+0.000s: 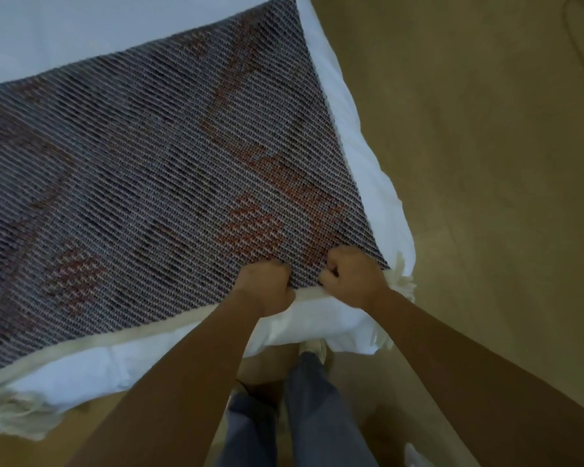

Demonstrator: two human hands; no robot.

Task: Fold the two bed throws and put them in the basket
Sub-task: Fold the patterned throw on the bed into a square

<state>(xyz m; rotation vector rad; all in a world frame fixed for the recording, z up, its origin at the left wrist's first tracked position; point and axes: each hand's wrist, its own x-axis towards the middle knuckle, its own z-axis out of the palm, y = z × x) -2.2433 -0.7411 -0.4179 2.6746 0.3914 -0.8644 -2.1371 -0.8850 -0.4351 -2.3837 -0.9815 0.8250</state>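
Observation:
A woven grey bed throw (142,163) with reddish patterns lies spread flat over the white bed (368,170). It has a cream border and cream tassels (400,274) at its near corners. My left hand (267,284) and my right hand (351,274) are both closed on the throw's near edge, close to its right corner, a short gap apart. Only one throw is in view, and no basket is visible.
The bed's corner points toward me, with white bedding (304,328) hanging below the throw's edge. Tan floor (486,163) lies to the right and below. My legs in grey trousers (311,409) stand at the bed corner. A thin cord (577,38) lies on the floor top right.

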